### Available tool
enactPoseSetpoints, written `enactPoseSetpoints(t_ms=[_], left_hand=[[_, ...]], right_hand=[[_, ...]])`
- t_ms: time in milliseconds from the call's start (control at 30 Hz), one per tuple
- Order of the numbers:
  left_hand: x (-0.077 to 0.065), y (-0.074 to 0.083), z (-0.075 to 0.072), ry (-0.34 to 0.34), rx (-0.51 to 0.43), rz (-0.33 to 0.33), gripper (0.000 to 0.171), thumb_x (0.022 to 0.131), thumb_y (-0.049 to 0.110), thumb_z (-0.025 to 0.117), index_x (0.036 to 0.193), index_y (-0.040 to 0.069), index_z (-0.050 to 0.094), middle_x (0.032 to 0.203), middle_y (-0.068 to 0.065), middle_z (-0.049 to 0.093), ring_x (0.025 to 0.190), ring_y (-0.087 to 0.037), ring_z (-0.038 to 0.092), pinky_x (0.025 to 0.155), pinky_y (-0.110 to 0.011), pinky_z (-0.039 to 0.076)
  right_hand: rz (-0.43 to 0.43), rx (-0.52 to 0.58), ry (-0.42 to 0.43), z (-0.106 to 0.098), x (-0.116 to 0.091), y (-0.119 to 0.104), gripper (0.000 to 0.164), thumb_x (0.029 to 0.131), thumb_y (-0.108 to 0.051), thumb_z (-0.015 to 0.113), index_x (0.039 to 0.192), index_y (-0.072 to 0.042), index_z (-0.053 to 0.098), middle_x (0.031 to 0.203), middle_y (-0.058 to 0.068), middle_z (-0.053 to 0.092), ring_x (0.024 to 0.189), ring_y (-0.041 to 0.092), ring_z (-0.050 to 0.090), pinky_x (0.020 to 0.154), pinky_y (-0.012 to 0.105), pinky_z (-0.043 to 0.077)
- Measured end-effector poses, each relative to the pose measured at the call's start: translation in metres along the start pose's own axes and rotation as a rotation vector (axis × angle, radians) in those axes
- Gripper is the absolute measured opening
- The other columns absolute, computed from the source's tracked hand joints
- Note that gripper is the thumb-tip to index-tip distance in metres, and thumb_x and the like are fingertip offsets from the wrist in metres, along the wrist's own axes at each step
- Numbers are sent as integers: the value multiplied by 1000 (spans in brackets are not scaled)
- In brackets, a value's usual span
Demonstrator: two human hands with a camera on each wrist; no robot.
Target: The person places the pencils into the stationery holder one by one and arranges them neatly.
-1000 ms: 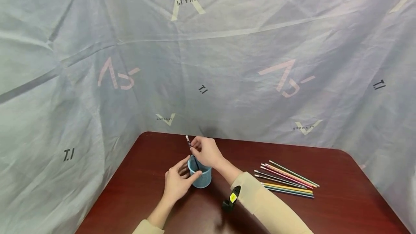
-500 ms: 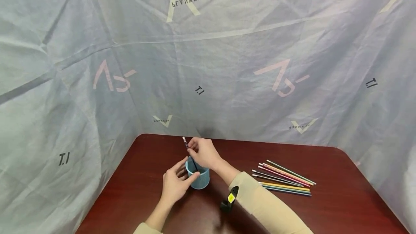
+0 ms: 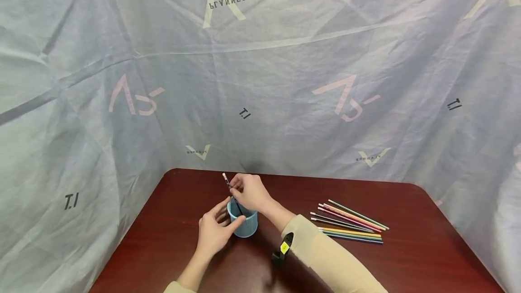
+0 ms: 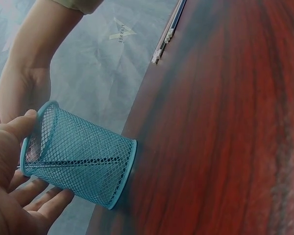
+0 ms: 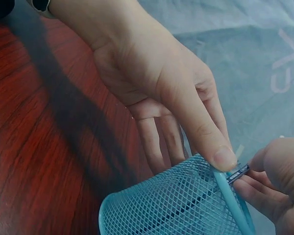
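A light blue mesh pencil cup [image 3: 248,228] stands on the table. My left hand [image 3: 212,233] grips its left side, thumb at the near rim and fingers round the far side. My right hand [image 3: 253,193] pinches a dark pencil [image 3: 226,181] above the cup. The pencil slants with its white eraser end up and left, and its lower part is inside the cup. Through the mesh in the left wrist view the pencil [image 4: 83,162] shows as a dark line. In the right wrist view my right hand [image 5: 279,181] holds the pencil beside the rim.
Several coloured pencils [image 3: 350,220] lie loosely fanned on the dark red table [image 3: 195,189], right of the cup. A black wrist device [image 3: 281,253] hangs below the right sleeve. Grey printed cloth [image 3: 268,134] rises behind the table.
The whole head view has drifted slightly. Both hands keep their hold, and the pencil leans a little further left over the cup.
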State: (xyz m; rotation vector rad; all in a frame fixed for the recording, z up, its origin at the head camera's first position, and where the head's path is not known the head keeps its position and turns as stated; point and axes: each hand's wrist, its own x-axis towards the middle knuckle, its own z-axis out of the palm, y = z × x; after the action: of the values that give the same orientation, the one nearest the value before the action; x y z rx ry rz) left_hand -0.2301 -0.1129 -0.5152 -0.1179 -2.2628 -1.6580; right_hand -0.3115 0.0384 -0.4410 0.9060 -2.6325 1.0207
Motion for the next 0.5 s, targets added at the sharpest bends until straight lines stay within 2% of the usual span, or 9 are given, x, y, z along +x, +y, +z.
enactPoseSetpoints(t_ms=[300,500], left_hand=[[1,-1,-2,1,-11,7,71,83,26,95,145,8,65,128,-20,76,116,-37,76,90,-45,65],[0,0,2,9,-23,13,71,81,24,96,143,7,67,125,-19,78,113,-35,77,89,-43,65]], right_hand=[[-13,-1,-5,-5,3,4,12,99,-12,73,110,-8,77,99,6,81,90,19,78,76,27,63],[-24,3,32,-25,-6,13,17,99,-8,73,116,-6,74,102,6,80,90,21,78,75,27,64]])
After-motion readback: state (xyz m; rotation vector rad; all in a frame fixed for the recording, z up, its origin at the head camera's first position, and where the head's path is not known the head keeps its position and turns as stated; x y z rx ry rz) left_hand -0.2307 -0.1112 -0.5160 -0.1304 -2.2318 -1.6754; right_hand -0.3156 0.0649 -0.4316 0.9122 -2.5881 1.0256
